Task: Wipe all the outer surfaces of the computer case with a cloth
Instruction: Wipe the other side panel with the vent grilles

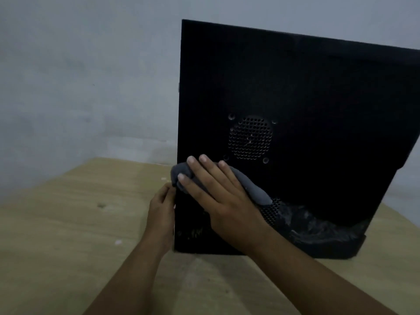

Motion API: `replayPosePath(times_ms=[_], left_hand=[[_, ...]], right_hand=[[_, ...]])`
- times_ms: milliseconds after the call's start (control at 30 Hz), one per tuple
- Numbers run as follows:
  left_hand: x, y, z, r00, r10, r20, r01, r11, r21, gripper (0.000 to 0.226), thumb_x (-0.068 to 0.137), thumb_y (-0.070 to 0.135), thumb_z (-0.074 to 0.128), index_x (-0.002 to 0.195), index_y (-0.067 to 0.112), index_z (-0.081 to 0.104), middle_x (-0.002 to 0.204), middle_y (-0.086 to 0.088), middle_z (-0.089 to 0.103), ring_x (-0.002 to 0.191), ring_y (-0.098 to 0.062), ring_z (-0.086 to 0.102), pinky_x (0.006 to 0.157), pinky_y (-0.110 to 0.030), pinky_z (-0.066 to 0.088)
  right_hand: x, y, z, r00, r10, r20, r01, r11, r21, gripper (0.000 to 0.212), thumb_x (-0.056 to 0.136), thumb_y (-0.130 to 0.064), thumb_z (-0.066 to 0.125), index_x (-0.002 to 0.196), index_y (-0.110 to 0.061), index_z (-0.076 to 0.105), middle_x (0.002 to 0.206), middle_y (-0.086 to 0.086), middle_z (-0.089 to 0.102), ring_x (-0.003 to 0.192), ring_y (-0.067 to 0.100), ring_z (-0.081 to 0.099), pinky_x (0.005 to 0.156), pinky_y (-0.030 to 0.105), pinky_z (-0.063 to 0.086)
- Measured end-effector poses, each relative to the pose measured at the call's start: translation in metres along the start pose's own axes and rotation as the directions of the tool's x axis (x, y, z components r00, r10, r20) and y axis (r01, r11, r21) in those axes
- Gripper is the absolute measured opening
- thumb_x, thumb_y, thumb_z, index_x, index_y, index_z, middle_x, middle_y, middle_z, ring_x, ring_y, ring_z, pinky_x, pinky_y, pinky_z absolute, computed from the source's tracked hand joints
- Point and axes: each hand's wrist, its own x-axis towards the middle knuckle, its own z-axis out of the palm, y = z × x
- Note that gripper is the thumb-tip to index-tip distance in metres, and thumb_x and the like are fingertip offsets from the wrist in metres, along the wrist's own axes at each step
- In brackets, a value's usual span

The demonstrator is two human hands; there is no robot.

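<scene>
At the far left, a pale, matt wall (79, 76) rises behind a light wooden table (68, 223) whose grain shows a few small marks and white specks.

The left forearm reaches up from the lower edge of the view, and the left hand (162, 212) sits against the left vertical edge of the computer case (295, 92). Its fingers curl round that edge and grip it, with the fingertips hidden behind the panel.

Just to the right, the right arm comes in diagonally from the lower right. The right hand (218, 196) lies flat on the case's side panel with its fingers straight and slightly spread, pointing up and to the left. It grasps nothing but presses a grey cloth (255, 190) against the panel. The cloth is soft and bunched, showing beyond the fingertips near the case's left edge and trailing out from under the palm to the right.

The case stands upright on the table, a black, flat-sided box with its broad panel facing the camera. A round perforated vent (250, 138), ringed by four screw holes, lies just above the right hand. A second perforated patch (271, 210) shows beside the wrist. Crinkled, glossy plastic film (318, 226) clings along the panel's lower right.
</scene>
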Motion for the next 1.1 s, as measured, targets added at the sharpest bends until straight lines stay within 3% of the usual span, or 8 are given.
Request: replayPosePath(times_ms=[133, 233, 400, 600, 733, 833, 1000, 1100], left_hand=[[0.004, -0.004, -0.007, 0.992, -0.124, -0.007, 0.121, 0.98, -0.157, 0.044, 0.104, 0.04, 0.046, 0.116, 0.006, 0.07, 0.114, -0.014, 0.074, 0.108, -0.028, 0.07, 0.088, -0.041, 0.055], [0.007, -0.007, -0.009, 0.983, -0.184, -0.016, 0.175, 0.955, -0.238, 0.044, 0.104, 0.045, 0.041, 0.096, 0.009, 0.065, 0.087, -0.007, 0.074, 0.078, -0.02, 0.073, 0.066, -0.029, 0.058], [0.013, -0.01, -0.007, 0.983, -0.184, -0.029, 0.171, 0.954, -0.247, 0.035, 0.1, 0.043, 0.05, 0.086, 0.016, 0.066, 0.077, -0.001, 0.066, 0.082, -0.02, 0.063, 0.083, -0.036, 0.049], [0.013, -0.02, -0.006, 0.987, -0.141, -0.08, 0.121, 0.97, -0.212, 0.027, 0.095, 0.036, 0.058, 0.089, 0.012, 0.069, 0.086, -0.01, 0.067, 0.081, -0.026, 0.067, 0.081, -0.038, 0.052], [0.015, -0.029, -0.01, 0.99, -0.054, -0.132, 0.035, 0.989, -0.143, 0.031, 0.094, 0.037, 0.054, 0.079, 0.016, 0.072, 0.087, -0.009, 0.068, 0.09, -0.031, 0.062, 0.085, -0.045, 0.047], [0.017, -0.032, -0.014, 0.99, 0.022, -0.141, -0.034, 0.996, -0.085, 0.049, 0.102, 0.031, 0.044, 0.06, 0.025, 0.067, 0.071, 0.004, 0.065, 0.08, -0.019, 0.06, 0.086, -0.043, 0.043], [0.012, -0.035, -0.013, 0.984, 0.066, -0.163, -0.069, 0.998, -0.014, 0.046, 0.105, 0.035, 0.037, 0.067, 0.022, 0.058, 0.061, 0.01, 0.06, 0.065, -0.008, 0.057, 0.075, -0.034, 0.042], [0.01, -0.035, -0.013, 0.982, 0.065, -0.179, -0.067, 0.998, -0.003, 0.046, 0.104, 0.037, 0.036, 0.068, 0.02, 0.059, 0.062, 0.008, 0.062, 0.066, -0.01, 0.058, 0.071, -0.034, 0.043]], right_hand=[[-0.017, 0.003, 0.013, 0.989, -0.107, 0.097, 0.104, 0.994, 0.029, 0.061, 0.092, 0.002, 0.035, 0.152, -0.013, 0.035, 0.162, 0.011, 0.021, 0.152, 0.026, 0.011, 0.124, 0.043, 0.01], [-0.041, 0.004, 0.024, 0.945, -0.24, 0.221, 0.226, 0.97, 0.09, 0.058, 0.097, -0.003, 0.037, 0.153, -0.013, 0.032, 0.163, 0.009, 0.017, 0.153, 0.024, 0.005, 0.124, 0.04, 0.004], [-0.083, -0.003, 0.05, 0.849, -0.355, 0.392, 0.275, 0.929, 0.246, 0.046, 0.108, -0.02, 0.025, 0.153, -0.019, 0.033, 0.165, 0.002, 0.012, 0.153, 0.018, -0.001, 0.123, 0.038, 0.002], [-0.088, -0.014, 0.051, 0.956, -0.168, 0.24, 0.137, 0.98, 0.141, 0.043, 0.107, -0.02, 0.03, 0.15, -0.019, 0.04, 0.164, 0.007, 0.014, 0.152, 0.025, 0.01, 0.124, 0.037, 0.003], [-0.089, -0.018, 0.046, 0.999, -0.007, 0.05, 0.009, 0.999, -0.034, 0.039, 0.102, -0.02, 0.044, 0.139, -0.021, 0.055, 0.137, 0.015, 0.043, 0.123, 0.035, 0.044, 0.11, 0.046, 0.029], [-0.08, -0.027, 0.046, 0.997, 0.023, 0.068, -0.021, 0.999, -0.042, 0.038, 0.098, -0.02, 0.043, 0.132, -0.02, 0.061, 0.126, 0.011, 0.042, 0.107, 0.031, 0.045, 0.095, 0.044, 0.034], [-0.078, -0.038, 0.051, 0.972, -0.101, 0.211, 0.088, 0.994, 0.069, 0.024, 0.093, -0.023, 0.054, 0.111, -0.021, 0.07, 0.115, 0.006, 0.054, 0.106, 0.026, 0.047, 0.086, 0.037, 0.039], [-0.08, -0.036, 0.047, 0.986, -0.057, 0.155, 0.048, 0.997, 0.057, 0.022, 0.094, -0.02, 0.059, 0.113, -0.018, 0.069, 0.114, 0.008, 0.049, 0.103, 0.027, 0.046, 0.085, 0.039, 0.041]])
